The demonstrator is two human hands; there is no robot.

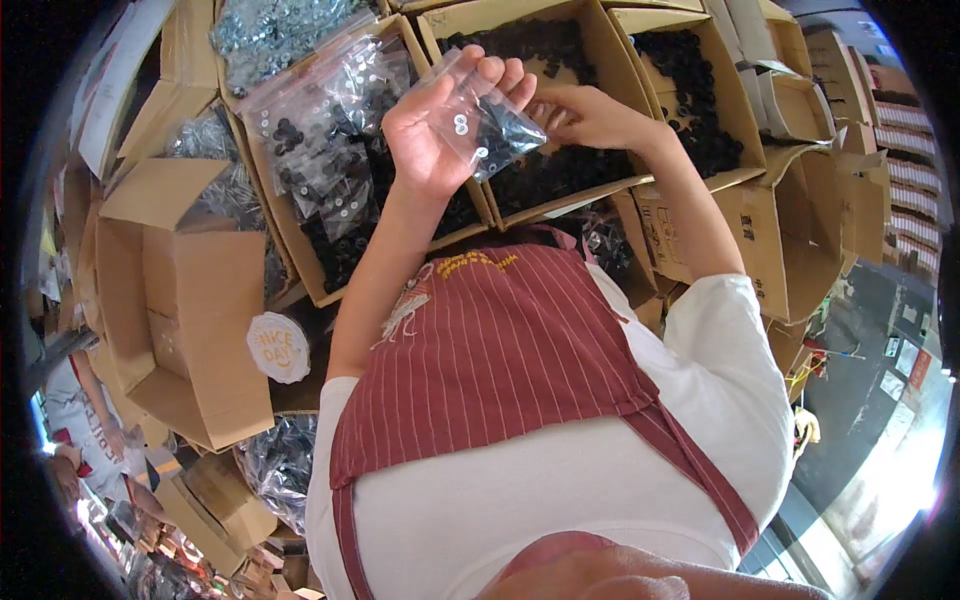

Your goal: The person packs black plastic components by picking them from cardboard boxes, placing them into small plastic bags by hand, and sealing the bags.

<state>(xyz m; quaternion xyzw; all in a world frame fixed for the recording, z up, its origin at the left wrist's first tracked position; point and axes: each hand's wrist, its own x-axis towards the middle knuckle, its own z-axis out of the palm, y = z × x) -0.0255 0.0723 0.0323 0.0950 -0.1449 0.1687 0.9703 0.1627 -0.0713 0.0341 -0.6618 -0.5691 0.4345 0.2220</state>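
Observation:
My left hand [425,145] is raised over the boxes, its fingers curled around a small clear plastic bag [487,128]. Inside the bag are a few small white round pieces and some dark ones. At the bag's right edge, my right hand [603,118] has its fingers bent together; what they hold, if anything, is hidden. Beneath both hands stands a cardboard box [627,68] of loose black pieces. To its left, another cardboard box [275,222] holds many filled clear bags over black pieces. A third box [738,105] of black pieces adjoins on the right.
An open cardboard carton [222,335] stands at the left, with a white round tag [278,348] beside it. Clear bags of metal-coloured parts [285,30] lie at the far left. More cartons [790,225] stand at the right. Another person [95,420] is at the lower left.

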